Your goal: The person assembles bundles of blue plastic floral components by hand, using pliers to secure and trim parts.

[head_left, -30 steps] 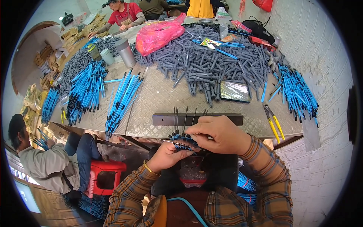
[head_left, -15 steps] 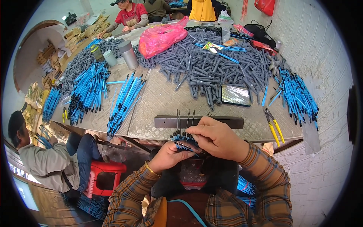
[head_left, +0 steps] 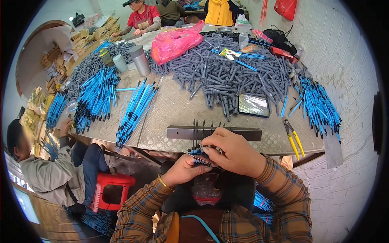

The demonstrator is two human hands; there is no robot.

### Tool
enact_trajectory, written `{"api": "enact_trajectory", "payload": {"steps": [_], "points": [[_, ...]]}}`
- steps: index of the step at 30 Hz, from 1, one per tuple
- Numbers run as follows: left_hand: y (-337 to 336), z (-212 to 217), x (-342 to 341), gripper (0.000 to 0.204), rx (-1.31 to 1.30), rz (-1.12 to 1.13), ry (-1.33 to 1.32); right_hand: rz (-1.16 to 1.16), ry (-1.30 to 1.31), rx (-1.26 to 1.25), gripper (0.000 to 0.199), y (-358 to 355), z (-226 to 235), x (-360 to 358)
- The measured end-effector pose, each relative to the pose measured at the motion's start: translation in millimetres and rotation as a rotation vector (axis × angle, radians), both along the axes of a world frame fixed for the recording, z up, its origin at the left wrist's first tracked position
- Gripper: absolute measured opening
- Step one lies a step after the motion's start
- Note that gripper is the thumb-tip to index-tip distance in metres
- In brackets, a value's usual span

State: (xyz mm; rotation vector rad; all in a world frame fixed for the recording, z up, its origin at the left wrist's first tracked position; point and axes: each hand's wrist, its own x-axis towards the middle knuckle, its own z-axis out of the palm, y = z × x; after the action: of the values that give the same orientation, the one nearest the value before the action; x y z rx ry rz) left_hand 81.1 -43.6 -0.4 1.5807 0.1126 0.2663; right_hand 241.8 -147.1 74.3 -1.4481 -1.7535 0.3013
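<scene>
My left hand (head_left: 185, 169) is wrapped round a bundle of thin blue rods with black ends (head_left: 198, 156), held just off the table's front edge. Over the bundle's ends, my right hand (head_left: 231, 150) has thumb and forefinger pressed together; whatever is between them is too small to make out. Several thin dark pins (head_left: 203, 127) stand up between the hands and a dark metal bar (head_left: 178, 132), which lies along the near edge of the table. My fingers hide part of the bundle and some of the pins.
A heap of grey ribbed plastic parts (head_left: 231, 73) covers the table's back. Blue rods lie in piles at left (head_left: 95, 95) and right (head_left: 320, 105). Yellow-handled pliers (head_left: 295, 141) and a dark rectangular box (head_left: 253, 105) are near. A co-worker (head_left: 48, 166) sits left on a red stool (head_left: 115, 180).
My hands stay close together, the bundle tilting and showing less of its ends. The seated co-worker at left has raised a hand to the table edge. The whole view has shifted slightly.
</scene>
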Motion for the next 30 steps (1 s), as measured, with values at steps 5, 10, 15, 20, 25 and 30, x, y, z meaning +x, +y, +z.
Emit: {"api": "enact_trajectory", "payload": {"steps": [5, 10, 15, 20, 25, 30], "points": [[-0.3, 1.3, 0.2, 0.015, -0.011, 0.011, 0.012, -0.004, -0.012, -0.024, 0.019, 0.5, 3.1, -1.1], [3.3, -1.3, -1.2, 0.016, 0.034, -0.011, 0.023, 0.02, -0.005, -0.009, 0.019, 0.9, 3.2, -2.2], [5.5, -6.1, -2.0, 0.017, 0.041, -0.038, 0.016, 0.059, 0.036, 0.002, 0.018, 3.4, -0.1, -2.0], [1.4, -9.8, 0.0, 0.017, 0.064, -0.03, -0.049, 0.021, 0.04, -0.028, 0.018, 1.4, 3.2, -3.3], [0.4, 1.4, -0.7, 0.018, -0.144, -0.068, 0.019, 0.109, -0.034, -0.04, 0.019, 5.0, -1.1, 3.6], [5.4, -3.5, -2.1, 0.019, -0.144, -0.086, 0.068, 0.165, -0.048, -0.031, 0.02, 6.6, -3.8, 6.6]]}}
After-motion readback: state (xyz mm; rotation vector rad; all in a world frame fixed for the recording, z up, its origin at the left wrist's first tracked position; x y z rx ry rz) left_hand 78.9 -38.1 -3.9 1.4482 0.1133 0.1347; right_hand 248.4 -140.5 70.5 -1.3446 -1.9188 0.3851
